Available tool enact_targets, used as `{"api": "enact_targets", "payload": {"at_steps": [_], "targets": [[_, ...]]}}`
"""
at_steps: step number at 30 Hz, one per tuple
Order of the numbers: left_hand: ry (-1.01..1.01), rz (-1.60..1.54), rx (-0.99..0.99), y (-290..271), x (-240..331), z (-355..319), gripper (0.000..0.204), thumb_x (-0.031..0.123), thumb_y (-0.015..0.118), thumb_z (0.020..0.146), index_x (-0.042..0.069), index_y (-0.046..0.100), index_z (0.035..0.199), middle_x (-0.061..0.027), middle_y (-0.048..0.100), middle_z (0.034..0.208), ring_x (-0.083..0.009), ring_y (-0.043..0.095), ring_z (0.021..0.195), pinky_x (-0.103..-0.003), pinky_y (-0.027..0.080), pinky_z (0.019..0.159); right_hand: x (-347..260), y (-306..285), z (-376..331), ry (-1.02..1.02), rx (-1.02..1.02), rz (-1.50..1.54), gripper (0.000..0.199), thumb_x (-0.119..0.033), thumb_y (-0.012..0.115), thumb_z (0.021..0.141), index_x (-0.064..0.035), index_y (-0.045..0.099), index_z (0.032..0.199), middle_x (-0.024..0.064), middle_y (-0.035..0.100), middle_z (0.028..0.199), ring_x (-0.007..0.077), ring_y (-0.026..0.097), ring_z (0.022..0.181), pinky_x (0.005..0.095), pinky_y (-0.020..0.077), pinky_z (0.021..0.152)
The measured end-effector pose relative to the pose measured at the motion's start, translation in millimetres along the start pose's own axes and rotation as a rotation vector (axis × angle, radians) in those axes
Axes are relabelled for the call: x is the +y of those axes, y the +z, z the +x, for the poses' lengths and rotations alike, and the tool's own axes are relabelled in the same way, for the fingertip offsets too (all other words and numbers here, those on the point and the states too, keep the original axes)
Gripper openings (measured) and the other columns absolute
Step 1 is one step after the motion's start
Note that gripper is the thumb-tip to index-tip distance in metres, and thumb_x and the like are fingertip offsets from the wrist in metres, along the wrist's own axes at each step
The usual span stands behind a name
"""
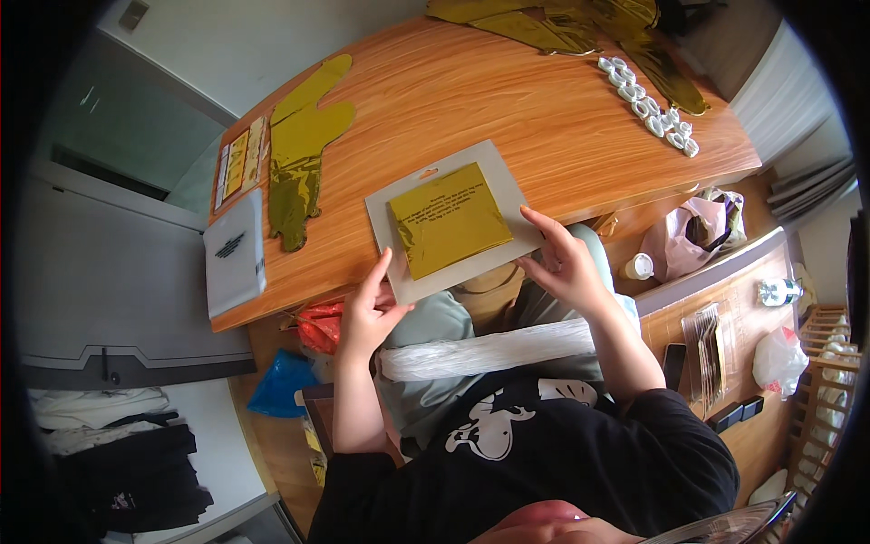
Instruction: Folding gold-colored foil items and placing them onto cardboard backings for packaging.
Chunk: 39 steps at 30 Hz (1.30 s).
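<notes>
My left hand (370, 313) and my right hand (569, 263) hold a flat packet by its opposite sides, over the table's near edge. The packet is a pale grey backing card (502, 168) with a hang hole, and a folded gold foil sheet (453, 222) bearing dark print lies on its front. My left thumb and fingers pinch the lower left corner; my right fingers grip the right edge. On the table to the left lies a flat gold foil balloon (313, 127), partly crumpled at its lower end. More gold foil (544, 29) lies at the far edge.
Several small white coils (648, 107) sit in rows at the table's right. A printed card (241, 165) and a white plastic packet (234, 249) lie at its left edge. Across my lap rests a long white bundle (489, 352). A pink bag (693, 236) stands right.
</notes>
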<state>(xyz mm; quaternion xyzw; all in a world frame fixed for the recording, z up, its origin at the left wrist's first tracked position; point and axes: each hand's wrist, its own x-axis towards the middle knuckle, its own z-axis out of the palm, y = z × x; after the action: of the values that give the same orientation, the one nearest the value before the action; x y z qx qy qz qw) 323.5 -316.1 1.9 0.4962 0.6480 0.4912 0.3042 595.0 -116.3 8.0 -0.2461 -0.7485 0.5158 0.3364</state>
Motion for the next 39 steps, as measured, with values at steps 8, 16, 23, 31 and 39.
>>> {"api": "enact_targets", "payload": {"at_steps": [8, 16, 23, 31, 39], "targets": [[0.341, 0.299, 0.043, 19, 2, 23, 0.069, -0.009, 0.074, 0.084, 0.009, 0.052, 0.146, -0.0151, 0.072, 0.123, -0.022, 0.073, 0.104, -0.032, 0.059, 0.086, 6, 2, 0, -0.069, -0.016, 0.043, 0.064, 0.002, 0.077, 0.085, -0.005, 0.054, 0.145, -0.0012, 0.062, 0.102, 0.0032, 0.037, 0.064, 0.0181, 0.0352, 0.057], [0.427, 0.33, 0.146, 16, 35, 36, 0.045, -0.014, 0.07, 0.078, 0.003, 0.073, 0.119, -0.0137, 0.077, 0.105, -0.0185, 0.074, 0.092, -0.029, 0.056, 0.084, 12, 4, -2, -0.057, -0.013, 0.076, 0.061, 0.001, 0.076, 0.086, -0.0043, 0.055, 0.143, 0.0013, 0.067, 0.118, 0.0024, 0.038, 0.065, 0.0182, 0.0358, 0.057], [0.414, 0.592, 0.0, -10, 90, 48, 0.042, -0.01, 0.071, 0.077, 0.006, 0.076, 0.116, -0.0155, 0.077, 0.099, -0.0217, 0.075, 0.088, -0.029, 0.057, 0.078, 1, 3, -7, -0.032, -0.043, 0.116, 0.067, 0.002, 0.076, 0.086, -0.0055, 0.051, 0.147, -0.0041, 0.061, 0.096, 0.0022, 0.038, 0.067, 0.0188, 0.0338, 0.057], [0.483, 0.599, -0.057, -22, 134, 61, 0.04, -0.006, 0.076, 0.077, 0.007, 0.077, 0.115, -0.0143, 0.077, 0.097, -0.0223, 0.076, 0.087, -0.03, 0.059, 0.078, 16, 11, -6, -0.069, -0.068, 0.272, 0.068, -0.003, 0.075, 0.087, -0.0104, 0.049, 0.149, 0.0058, 0.067, 0.102, 0.0082, 0.051, 0.067, 0.0244, 0.0451, 0.06], [0.386, 0.516, 0.045, -6, 81, 38, 0.035, -0.008, 0.069, 0.082, 0.002, 0.075, 0.115, -0.0159, 0.077, 0.102, -0.0214, 0.075, 0.09, -0.03, 0.057, 0.081, 15, -2, -6, -0.105, -0.108, 0.321, 0.05, 0.006, 0.068, 0.089, -0.0014, 0.058, 0.137, 0.0082, 0.069, 0.119, 0.0084, 0.062, 0.095, 0.0225, 0.0492, 0.078]]}}
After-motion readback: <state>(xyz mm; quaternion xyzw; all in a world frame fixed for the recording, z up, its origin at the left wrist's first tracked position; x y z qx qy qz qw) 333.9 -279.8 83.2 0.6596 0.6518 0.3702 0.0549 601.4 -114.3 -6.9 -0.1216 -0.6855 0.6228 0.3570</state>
